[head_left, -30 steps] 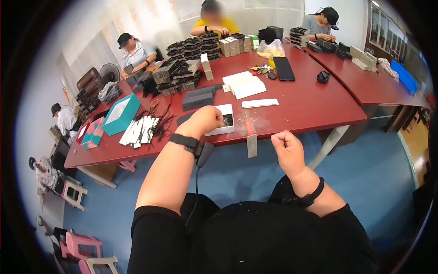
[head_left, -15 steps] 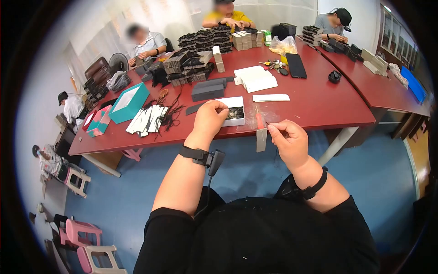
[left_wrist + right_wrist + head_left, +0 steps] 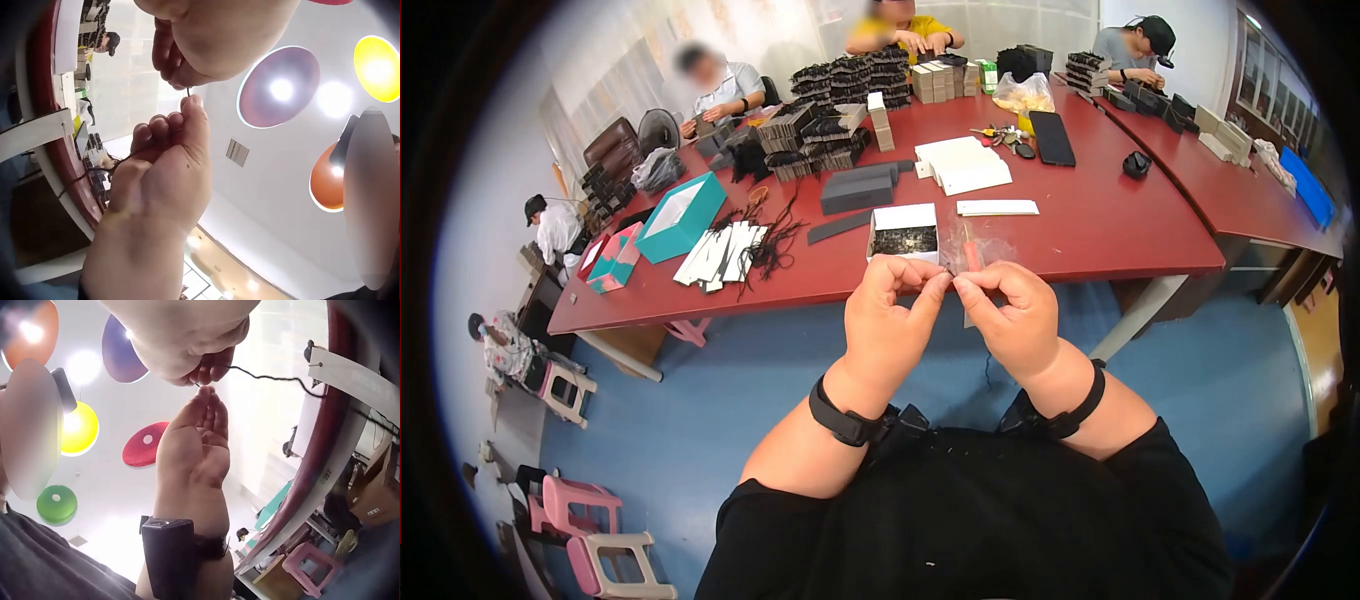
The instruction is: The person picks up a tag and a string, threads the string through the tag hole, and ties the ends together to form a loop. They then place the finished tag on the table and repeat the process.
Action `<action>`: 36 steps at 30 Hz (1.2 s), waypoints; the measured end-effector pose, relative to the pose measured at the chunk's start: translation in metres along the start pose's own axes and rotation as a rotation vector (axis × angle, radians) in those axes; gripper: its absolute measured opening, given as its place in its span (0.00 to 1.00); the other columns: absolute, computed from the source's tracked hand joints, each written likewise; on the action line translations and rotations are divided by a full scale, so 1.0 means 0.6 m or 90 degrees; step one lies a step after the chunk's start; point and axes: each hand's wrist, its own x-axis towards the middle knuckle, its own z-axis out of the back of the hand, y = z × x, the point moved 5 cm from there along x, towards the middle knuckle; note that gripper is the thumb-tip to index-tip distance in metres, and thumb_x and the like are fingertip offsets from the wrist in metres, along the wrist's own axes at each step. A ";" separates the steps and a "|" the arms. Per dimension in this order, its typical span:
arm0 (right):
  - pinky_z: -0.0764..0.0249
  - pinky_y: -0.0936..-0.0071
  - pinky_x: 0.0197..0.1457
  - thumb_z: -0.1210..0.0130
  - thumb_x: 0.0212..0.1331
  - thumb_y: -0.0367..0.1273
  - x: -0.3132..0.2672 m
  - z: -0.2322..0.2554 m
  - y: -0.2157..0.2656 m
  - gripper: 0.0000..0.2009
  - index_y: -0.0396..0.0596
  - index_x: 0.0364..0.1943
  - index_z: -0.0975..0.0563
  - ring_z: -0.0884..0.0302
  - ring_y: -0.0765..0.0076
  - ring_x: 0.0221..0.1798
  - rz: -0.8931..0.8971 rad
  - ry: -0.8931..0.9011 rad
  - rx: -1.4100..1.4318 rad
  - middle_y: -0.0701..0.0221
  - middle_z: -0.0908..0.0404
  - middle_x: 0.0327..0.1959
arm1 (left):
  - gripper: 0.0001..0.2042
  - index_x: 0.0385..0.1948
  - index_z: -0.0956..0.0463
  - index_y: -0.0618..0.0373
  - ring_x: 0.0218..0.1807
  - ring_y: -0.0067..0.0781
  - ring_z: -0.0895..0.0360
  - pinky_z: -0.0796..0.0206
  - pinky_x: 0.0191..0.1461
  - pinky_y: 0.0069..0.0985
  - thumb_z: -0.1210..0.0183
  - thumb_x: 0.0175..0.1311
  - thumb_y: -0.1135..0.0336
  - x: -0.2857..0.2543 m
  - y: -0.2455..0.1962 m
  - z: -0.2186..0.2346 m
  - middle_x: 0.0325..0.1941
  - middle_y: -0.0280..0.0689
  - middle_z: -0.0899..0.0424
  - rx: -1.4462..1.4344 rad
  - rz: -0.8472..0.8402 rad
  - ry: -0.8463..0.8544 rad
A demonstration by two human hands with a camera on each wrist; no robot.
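My left hand (image 3: 895, 308) and right hand (image 3: 1012, 312) meet fingertip to fingertip just off the table's near edge. A thin black cord (image 3: 269, 377) runs out of my right hand's curled fingers. Between the two sets of fingertips, a short dark strand (image 3: 188, 91) spans the small gap, pinched by thumb and finger on each side. Whatever lies inside the fingers is hidden. Beyond the hands sits a white box (image 3: 905, 216) with small black pieces in it. An orange-handled tool (image 3: 971, 252) lies at the edge, near a pale holed card (image 3: 37, 132) that juts out.
On the red table (image 3: 800, 290) are white strips (image 3: 718, 252) with black cords, a teal box (image 3: 683, 218), dark grey blocks (image 3: 855, 190), white cards (image 3: 963, 165) and a phone (image 3: 1053, 138). Stacked bundles (image 3: 850, 85) stand farther back, where several people sit working.
My left hand has left the white box and come right and nearer to me, meeting my right hand. The right hand has moved slightly left and up. Its fingers still pinch.
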 end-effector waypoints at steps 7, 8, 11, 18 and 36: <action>0.29 0.76 0.33 0.39 0.49 0.26 -0.003 0.003 0.002 0.04 0.41 0.27 0.21 0.25 0.70 0.25 0.018 -0.010 -0.015 0.66 0.23 0.23 | 0.12 0.29 0.38 0.59 0.36 0.22 0.23 0.30 0.41 0.19 0.40 0.55 0.80 -0.009 -0.005 -0.002 0.34 0.41 0.19 0.087 -0.084 0.028; 0.29 0.76 0.33 0.39 0.49 0.26 -0.003 0.002 0.002 0.04 0.41 0.27 0.21 0.25 0.70 0.25 0.019 -0.011 -0.016 0.66 0.23 0.23 | 0.12 0.29 0.38 0.60 0.36 0.22 0.23 0.31 0.41 0.19 0.40 0.55 0.80 -0.011 -0.006 -0.003 0.34 0.40 0.19 0.103 -0.079 0.028; 0.29 0.76 0.33 0.39 0.49 0.26 -0.004 0.000 0.000 0.04 0.41 0.27 0.21 0.25 0.70 0.24 0.029 -0.014 -0.025 0.66 0.23 0.22 | 0.12 0.29 0.38 0.60 0.37 0.22 0.23 0.31 0.42 0.18 0.40 0.55 0.80 -0.016 -0.006 -0.003 0.34 0.40 0.19 0.119 -0.080 0.024; 0.30 0.77 0.31 0.39 0.49 0.26 -0.008 0.000 0.000 0.03 0.41 0.27 0.22 0.25 0.70 0.24 0.026 -0.011 -0.036 0.66 0.23 0.22 | 0.12 0.29 0.38 0.60 0.38 0.22 0.23 0.31 0.43 0.19 0.40 0.55 0.80 -0.018 -0.005 0.000 0.34 0.40 0.19 0.104 -0.091 0.009; 0.33 0.80 0.28 0.40 0.50 0.24 -0.012 -0.004 0.006 0.02 0.40 0.27 0.21 0.28 0.76 0.24 0.084 -0.006 -0.035 0.69 0.23 0.23 | 0.11 0.29 0.38 0.59 0.36 0.22 0.24 0.32 0.42 0.19 0.41 0.55 0.80 -0.026 -0.001 -0.002 0.33 0.40 0.19 0.142 -0.107 0.018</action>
